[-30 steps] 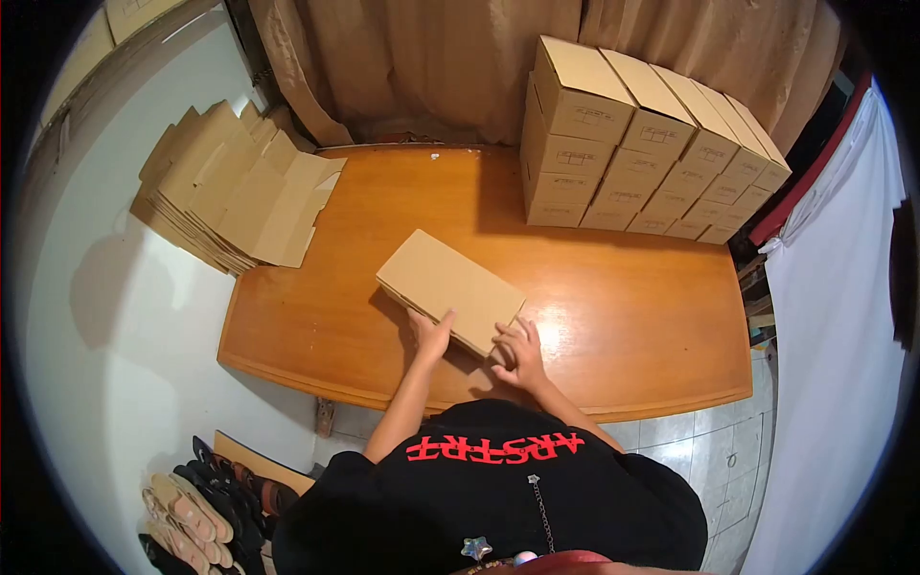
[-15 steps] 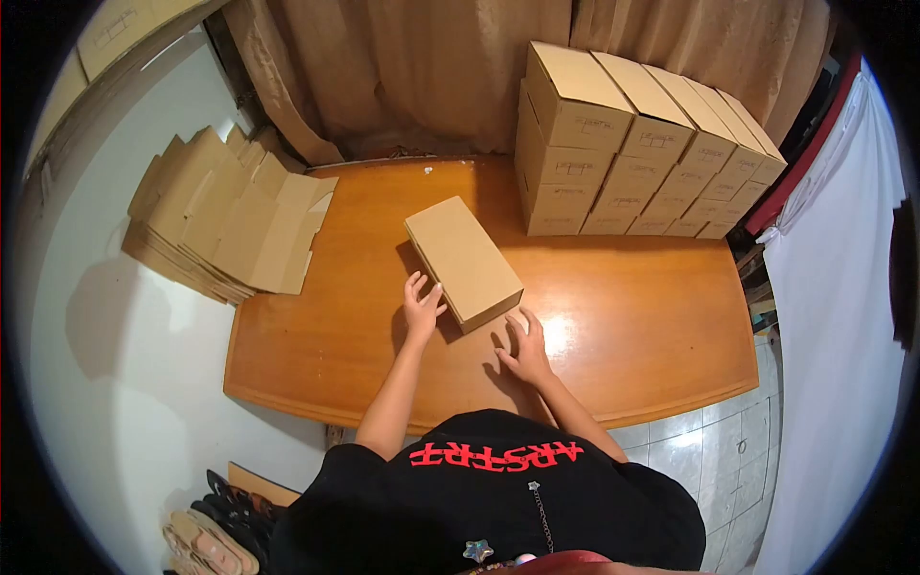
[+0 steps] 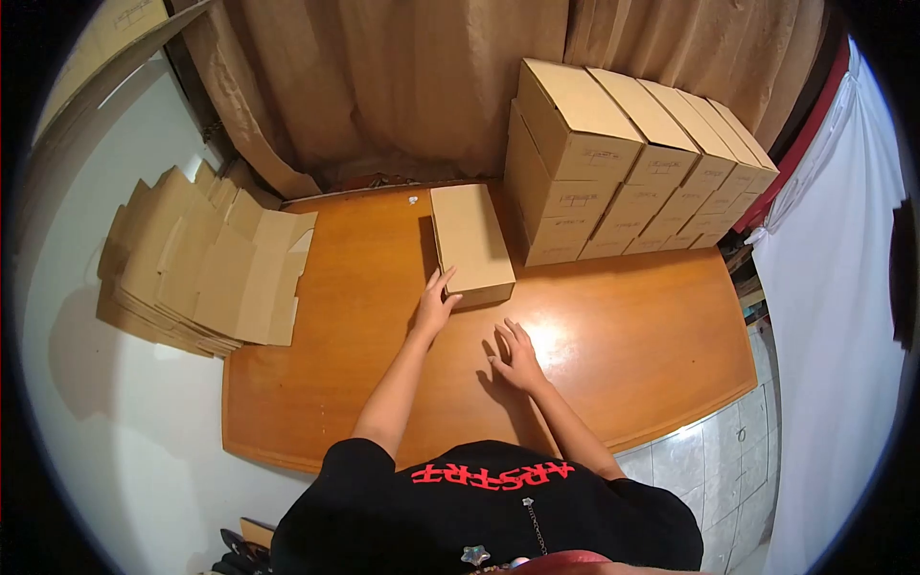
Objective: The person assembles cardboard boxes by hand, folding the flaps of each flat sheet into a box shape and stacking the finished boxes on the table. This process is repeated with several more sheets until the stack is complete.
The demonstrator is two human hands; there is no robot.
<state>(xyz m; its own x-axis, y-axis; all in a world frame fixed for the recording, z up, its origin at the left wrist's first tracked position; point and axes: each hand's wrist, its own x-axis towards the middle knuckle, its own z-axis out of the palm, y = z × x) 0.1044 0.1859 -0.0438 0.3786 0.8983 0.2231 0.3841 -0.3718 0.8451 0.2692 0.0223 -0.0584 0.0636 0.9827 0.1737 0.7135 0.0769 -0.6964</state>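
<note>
A closed brown cardboard box [image 3: 471, 240] lies on the wooden table [image 3: 383, 383], its long side running away from me. My left hand [image 3: 437, 305] is at the box's near left corner, fingers apart, with the fingertips against its side. Nearer to me and a little right of the box, my right hand [image 3: 516, 356] hovers over the table with spread fingers, holding nothing and apart from the box.
Stacked closed boxes [image 3: 613, 192] stand at the back right. Flattened, partly folded cardboard sheets [image 3: 220, 268] lean at the left. Behind the table hangs a brown curtain [image 3: 402, 86], and a white cloth [image 3: 824, 249] hangs at the right.
The box has moved farther back and turned straighter. My left hand has followed at its corner, while my right hand is now farther from the box. The camera view has shifted.
</note>
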